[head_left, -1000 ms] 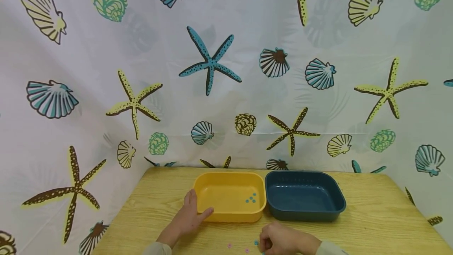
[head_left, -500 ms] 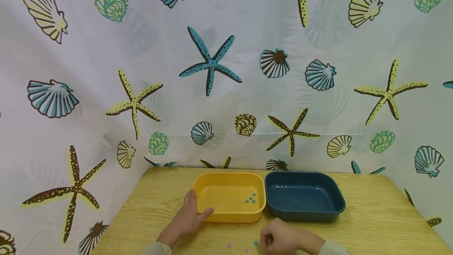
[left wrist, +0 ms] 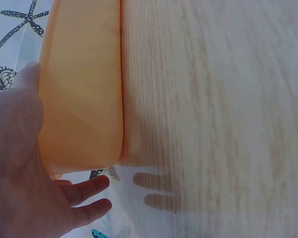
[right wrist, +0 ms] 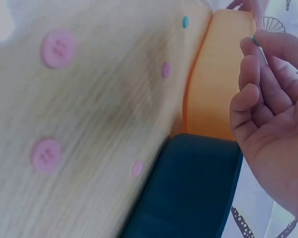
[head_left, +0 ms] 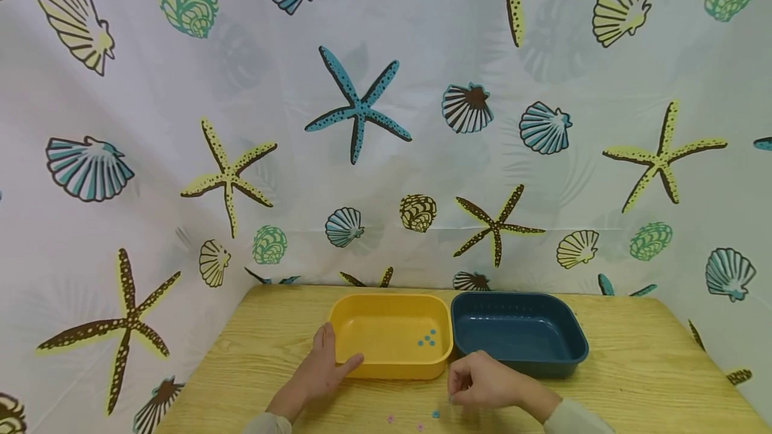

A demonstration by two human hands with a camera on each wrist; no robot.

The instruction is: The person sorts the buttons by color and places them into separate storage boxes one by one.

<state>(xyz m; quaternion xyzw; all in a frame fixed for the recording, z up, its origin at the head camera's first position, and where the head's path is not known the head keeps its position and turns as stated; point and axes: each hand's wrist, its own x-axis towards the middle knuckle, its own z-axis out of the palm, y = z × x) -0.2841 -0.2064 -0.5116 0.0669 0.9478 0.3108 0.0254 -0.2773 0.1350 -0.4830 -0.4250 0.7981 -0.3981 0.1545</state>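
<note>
My right hand (head_left: 485, 380) pinches a small teal button (right wrist: 255, 40) between thumb and fingertip, raised above the table just in front of the dark blue bin (head_left: 515, 370). The fingers (right wrist: 247, 99) below the pinch are curled loosely. At the front left corner of the yellow bin (head_left: 398, 370) rests my left hand (head_left: 319, 370), thumb on the front rim and straight fingers along the left side. Several blue buttons (head_left: 427, 337) lie in the right part of the yellow bin. On the wood near me are a blue button (head_left: 436, 414) and pink buttons (head_left: 391, 418).
The two bins stand side by side at the back of the wooden table (head_left: 639, 367). More pink buttons (right wrist: 58, 48) lie on the table in the right wrist view. A white curtain (head_left: 386, 253) printed with shells and starfish hangs behind and at both sides.
My right hand has lifted from the tabletop and moved forward toward the bins, with the teal button pinched. My left hand has stayed at the yellow bin's corner.
</note>
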